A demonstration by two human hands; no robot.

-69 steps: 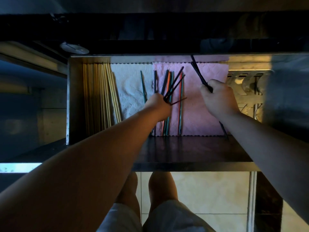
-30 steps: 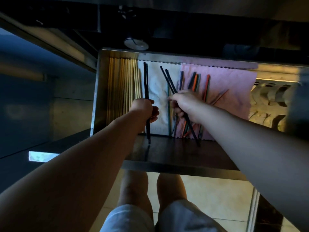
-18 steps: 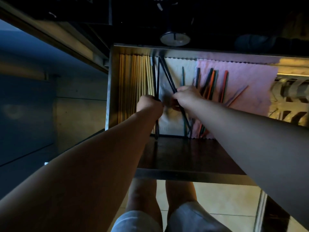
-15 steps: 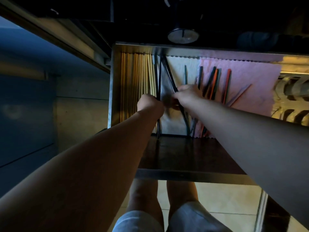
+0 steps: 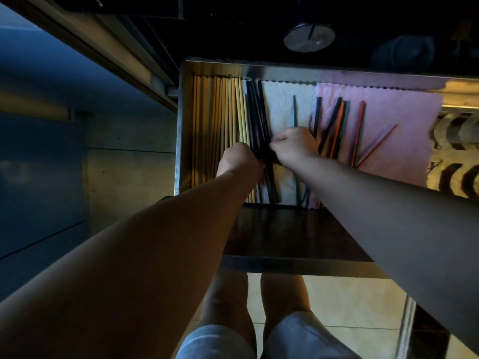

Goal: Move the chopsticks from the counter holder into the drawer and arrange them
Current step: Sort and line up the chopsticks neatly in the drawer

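Observation:
The metal drawer (image 5: 182, 120) stands open in front of me. Pale wooden chopsticks (image 5: 220, 112) lie in a neat row along its left side. Right beside them lies a bundle of black chopsticks (image 5: 255, 112), lengthwise on the white cloth (image 5: 282, 104). My left hand (image 5: 239, 161) and my right hand (image 5: 293, 145) both close on this black bundle near its middle, knuckles almost touching. Coloured chopsticks (image 5: 339, 125), orange, teal and dark, lie loosely fanned on the pink cloth (image 5: 404, 130) to the right. One teal chopstick (image 5: 294, 110) lies alone on the white cloth.
A round metal lid or dish (image 5: 308, 38) sits on the dark counter behind the drawer. Spoons or ladles (image 5: 456, 156) fill the drawer's right end. The drawer's dark front panel (image 5: 290, 234) is near me, with my legs and tiled floor (image 5: 350, 301) below.
Both hands came together at the left. The slanted black chopsticks from my right hand now lie straight with those in my left, pressed as one bundle against the wooden row.

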